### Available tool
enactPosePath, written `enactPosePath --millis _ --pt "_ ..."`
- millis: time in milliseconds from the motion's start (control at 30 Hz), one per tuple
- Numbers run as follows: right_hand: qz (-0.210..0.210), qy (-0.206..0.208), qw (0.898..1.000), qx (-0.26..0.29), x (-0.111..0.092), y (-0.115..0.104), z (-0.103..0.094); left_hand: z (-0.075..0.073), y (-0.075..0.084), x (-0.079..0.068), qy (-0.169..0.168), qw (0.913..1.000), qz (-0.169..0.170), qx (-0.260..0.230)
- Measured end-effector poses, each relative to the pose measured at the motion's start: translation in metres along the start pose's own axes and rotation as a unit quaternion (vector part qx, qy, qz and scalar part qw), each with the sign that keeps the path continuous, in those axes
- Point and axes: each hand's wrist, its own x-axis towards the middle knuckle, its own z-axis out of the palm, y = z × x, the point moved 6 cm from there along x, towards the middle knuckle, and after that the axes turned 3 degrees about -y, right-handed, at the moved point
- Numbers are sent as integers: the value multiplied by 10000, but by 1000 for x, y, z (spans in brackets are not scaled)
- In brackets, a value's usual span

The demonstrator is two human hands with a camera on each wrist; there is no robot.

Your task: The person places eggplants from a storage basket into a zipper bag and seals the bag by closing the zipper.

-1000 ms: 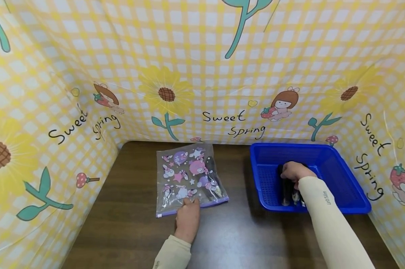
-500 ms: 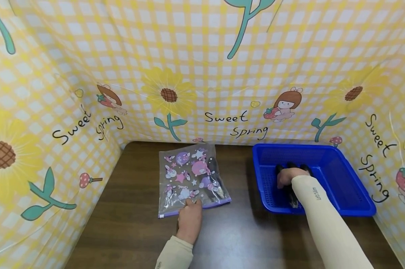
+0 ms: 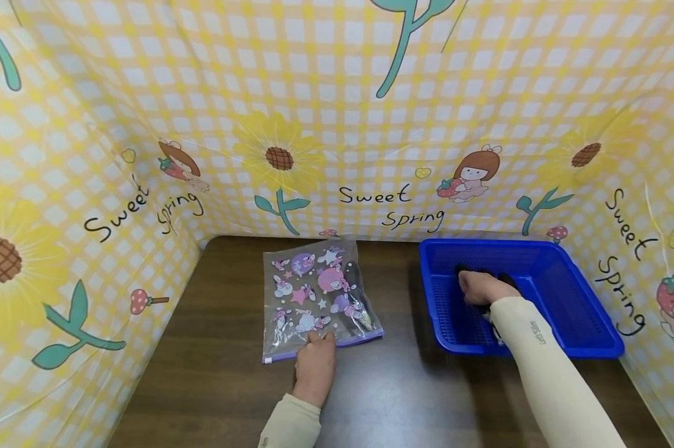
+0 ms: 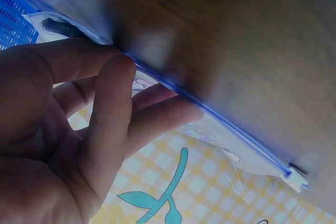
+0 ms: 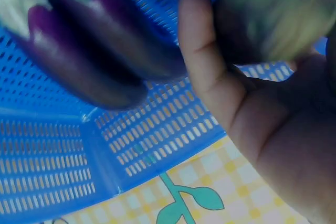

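My left hand [image 3: 316, 367] pinches the purple zip edge of a clear printed zip bag [image 3: 303, 298] lying on the table. A white slider [image 4: 295, 180] sits at one end of that edge in the left wrist view. Through the plastic a dark, long eggplant [image 4: 63, 27] shows in the bag. Inside the blue basket, my right hand [image 3: 485, 289] holds an eggplant [image 5: 278, 14], its greenish cap close to the right wrist camera and blurred. Two more purple eggplants [image 5: 79, 66] lie side by side in the basket beside the thumb. From above, hand and sleeve hide most of them.
The blue basket [image 3: 589, 298] stands at the back right of the brown wooden table [image 3: 381, 398], its rim raised around the right hand. Yellow checked cloth [image 3: 370, 143] walls the table at the back and both sides.
My right hand has shifted slightly left and towards the front in the basket, then back a little, and the eggplants under it have changed position. The left hand stays at the bag's edge.
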Motion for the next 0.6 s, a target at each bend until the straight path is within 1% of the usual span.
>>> enactPosePath --millis 67,167,300,500,600 --pt "-139 92 9999 0 -2 -5 -1 0 0 0 -61 10000 18 13" --pt "-245 257 9990 263 -9 -14 -4 0 0 0 -103 9999 44 12" --pt "-136 493 9962 698 -18 -20 -9 2 -1 0 -154 9999 24 -50" --pt "-90 1088 9914 721 -23 -21 -14 4 -2 0 -237 9996 -103 -136" --pt "-128 1210 9896 773 -30 -27 -14 4 -2 0 -218 9995 -137 -157"
